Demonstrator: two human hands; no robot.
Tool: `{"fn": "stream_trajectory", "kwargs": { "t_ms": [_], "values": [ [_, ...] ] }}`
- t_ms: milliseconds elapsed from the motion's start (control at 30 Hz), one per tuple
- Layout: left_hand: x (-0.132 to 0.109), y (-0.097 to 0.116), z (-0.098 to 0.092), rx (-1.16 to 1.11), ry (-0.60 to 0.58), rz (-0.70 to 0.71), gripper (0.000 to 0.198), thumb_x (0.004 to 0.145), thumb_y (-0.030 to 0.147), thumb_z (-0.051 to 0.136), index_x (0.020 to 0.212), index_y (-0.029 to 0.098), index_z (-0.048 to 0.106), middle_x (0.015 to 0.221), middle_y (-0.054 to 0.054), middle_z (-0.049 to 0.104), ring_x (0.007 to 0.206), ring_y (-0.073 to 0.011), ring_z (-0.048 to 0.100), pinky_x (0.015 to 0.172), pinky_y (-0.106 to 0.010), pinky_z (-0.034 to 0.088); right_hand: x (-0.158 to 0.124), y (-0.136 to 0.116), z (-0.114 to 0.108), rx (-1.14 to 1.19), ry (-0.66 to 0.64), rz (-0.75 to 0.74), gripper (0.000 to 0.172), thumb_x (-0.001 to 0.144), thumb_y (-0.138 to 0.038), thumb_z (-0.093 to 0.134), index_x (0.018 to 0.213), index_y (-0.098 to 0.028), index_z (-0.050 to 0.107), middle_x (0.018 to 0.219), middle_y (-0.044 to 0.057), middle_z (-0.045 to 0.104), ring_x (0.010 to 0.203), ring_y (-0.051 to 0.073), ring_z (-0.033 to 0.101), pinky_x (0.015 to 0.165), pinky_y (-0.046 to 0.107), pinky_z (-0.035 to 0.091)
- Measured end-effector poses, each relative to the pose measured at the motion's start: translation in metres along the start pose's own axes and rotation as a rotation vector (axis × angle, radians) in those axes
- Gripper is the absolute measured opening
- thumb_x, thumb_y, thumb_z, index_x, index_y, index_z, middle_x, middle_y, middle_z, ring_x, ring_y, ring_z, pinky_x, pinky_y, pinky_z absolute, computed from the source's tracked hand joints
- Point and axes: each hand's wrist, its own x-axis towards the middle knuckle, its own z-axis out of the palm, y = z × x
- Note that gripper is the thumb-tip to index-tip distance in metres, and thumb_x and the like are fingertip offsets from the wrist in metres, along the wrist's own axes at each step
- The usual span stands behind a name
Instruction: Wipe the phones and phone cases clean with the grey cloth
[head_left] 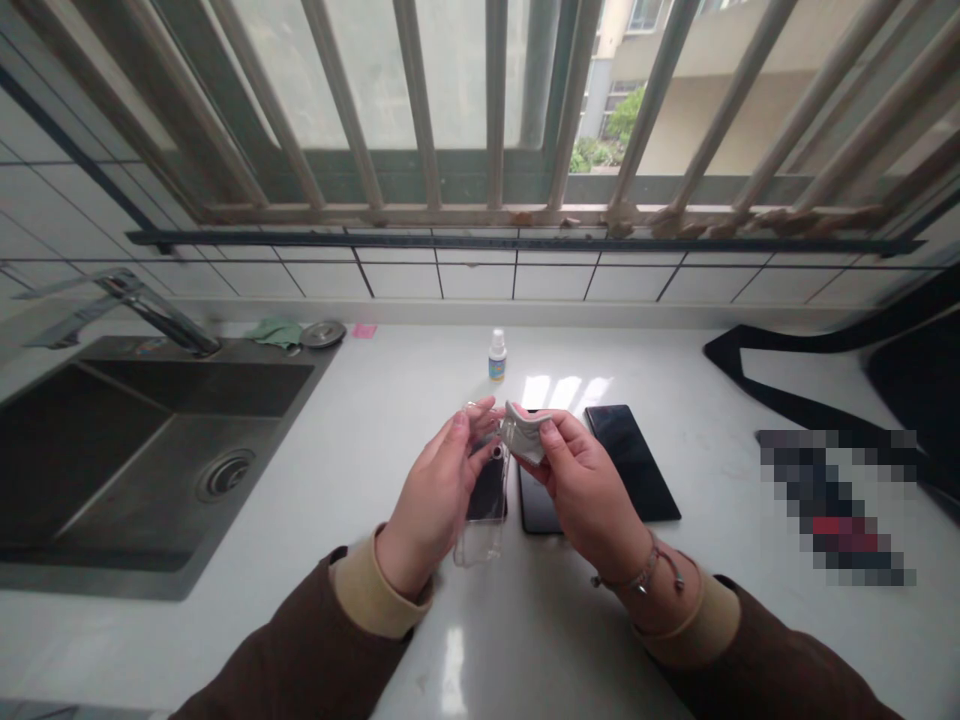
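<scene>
My left hand (435, 490) grips a clear phone case (484, 520), held upright above the white counter (525, 620). My right hand (585, 490) pinches a small folded grey-white cloth (527, 430) against the case's upper edge. Below the hands lie two dark phones: one (536, 505) partly hidden under my right hand, the other (634, 460) flat just to its right. A small white bottle with a blue label (496, 356) stands behind them near the wall.
A steel sink (142, 460) with a tap (150, 310) fills the left side. A green rag (276, 331) and a round drain cover (323, 333) lie behind it. A black bag with a strap (825, 400) lies at the right. A barred window runs above.
</scene>
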Motion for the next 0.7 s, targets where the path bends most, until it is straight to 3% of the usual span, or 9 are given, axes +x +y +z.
{"fn": "stream_trajectory", "kwargs": {
  "t_ms": [200,433,700],
  "values": [
    [-0.001,0.001,0.003,0.004,0.024,0.053,0.038,0.108,0.048,0.062,0.127,0.019,0.076,0.13,-0.013,0.079,0.134,-0.029,0.069,0.123,-0.051,0.046,0.0,0.001,-0.001,-0.03,-0.017,0.004,0.035,0.1,-0.059,0.073,0.115,-0.027,0.075,0.134,0.006,0.075,0.124,0.024,0.069,0.115,0.048,0.056],
    [0.001,0.01,0.003,0.029,0.1,0.039,0.047,0.111,0.052,0.053,0.14,0.017,0.063,0.128,-0.018,0.079,0.132,-0.0301,0.07,0.123,-0.053,0.044,-0.006,0.003,0.004,-0.042,-0.099,0.058,0.034,0.098,-0.059,0.076,0.106,-0.026,0.075,0.115,0.004,0.076,0.108,0.021,0.072,0.108,0.045,0.058],
    [0.006,0.021,-0.001,-0.132,0.112,-0.009,0.042,0.11,0.054,0.052,0.135,0.022,0.059,0.128,-0.018,0.078,0.112,-0.0266,0.078,0.109,-0.046,0.055,-0.011,0.004,0.008,0.019,-0.116,0.191,0.036,0.096,-0.059,0.079,0.106,-0.025,0.073,0.117,0.004,0.075,0.112,0.021,0.071,0.104,0.044,0.06]
  ]
}}
